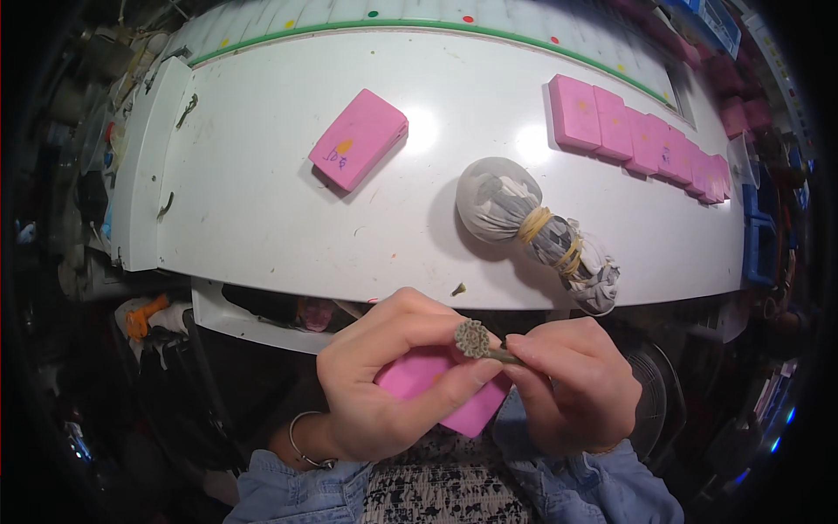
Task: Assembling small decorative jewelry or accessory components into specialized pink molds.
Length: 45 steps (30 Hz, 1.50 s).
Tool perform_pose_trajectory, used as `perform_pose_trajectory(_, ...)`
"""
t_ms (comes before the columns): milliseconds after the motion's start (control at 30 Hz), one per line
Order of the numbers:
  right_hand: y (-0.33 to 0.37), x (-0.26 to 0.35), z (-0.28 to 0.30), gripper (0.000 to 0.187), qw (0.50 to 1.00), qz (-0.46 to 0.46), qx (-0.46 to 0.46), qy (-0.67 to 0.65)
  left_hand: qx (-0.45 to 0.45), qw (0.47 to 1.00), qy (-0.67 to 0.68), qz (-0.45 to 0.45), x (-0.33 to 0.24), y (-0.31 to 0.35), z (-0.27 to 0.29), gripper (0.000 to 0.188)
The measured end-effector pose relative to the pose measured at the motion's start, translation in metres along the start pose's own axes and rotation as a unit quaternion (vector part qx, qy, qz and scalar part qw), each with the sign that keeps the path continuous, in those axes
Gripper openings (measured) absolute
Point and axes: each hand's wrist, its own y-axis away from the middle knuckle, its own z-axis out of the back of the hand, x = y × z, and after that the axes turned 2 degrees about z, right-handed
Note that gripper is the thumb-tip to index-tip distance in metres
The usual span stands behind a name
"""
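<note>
Above my lap, my left hand (367, 384) is wrapped round a pink block (471, 414), much of which the fingers and thumb cover. My right hand (578, 384) pinches the thin stem of a small grey-green piece with a flower-shaped head (471, 338). That head faces up between the two hands, close beside my left thumb and fingertips. Whether the left fingers also touch the flower piece, I cannot tell. Just beyond my right hand, a grey cloth bundle (499, 194) with a round end, bound with yellowish rubber bands (534, 224), lies on the white table (271, 236).
Another pink block (360, 140) with a yellow mark lies mid-table. Several pink blocks (611, 122) overlap in a row at the back right. A green strip (384, 26) runs along the far edge. Green scraps (166, 205) lie at left, and a crumb (458, 289) near the front edge.
</note>
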Motion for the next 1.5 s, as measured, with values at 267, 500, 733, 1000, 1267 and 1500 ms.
perform_pose_trajectory(267, -0.002, 0.004, -0.002, 0.027, 1.000, -0.003, 0.003, 0.024, 0.001, 0.999, 0.016, 0.029, 0.000, -0.001, 0.004, 0.011)
perform_pose_trajectory(500, -0.005, 0.009, 0.000, 0.024, 0.998, -0.055, 0.028, 0.031, -0.007, 0.999, 0.027, 0.028, 0.001, 0.001, 0.004, 0.010)
perform_pose_trajectory(733, -0.006, 0.004, 0.006, 0.011, 0.981, -0.126, 0.128, 0.069, -0.014, 1.000, 0.004, -0.001, 0.001, 0.004, 0.011, 0.011)
perform_pose_trajectory(1000, -0.009, 0.008, 0.003, 0.023, 0.975, -0.184, 0.121, 0.028, 0.002, 1.000, -0.004, -0.025, 0.000, 0.005, 0.019, 0.015)
perform_pose_trajectory(1267, -0.019, 0.010, 0.003, 0.033, 0.980, -0.113, 0.064, -0.148, -0.001, 1.000, 0.003, -0.015, -0.002, -0.002, 0.018, 0.013)
perform_pose_trajectory(1500, -0.072, 0.011, 0.007, 0.021, 0.980, -0.054, 0.162, -0.102, -0.016, 0.999, 0.048, 0.013, -0.003, -0.024, 0.019, 0.012)
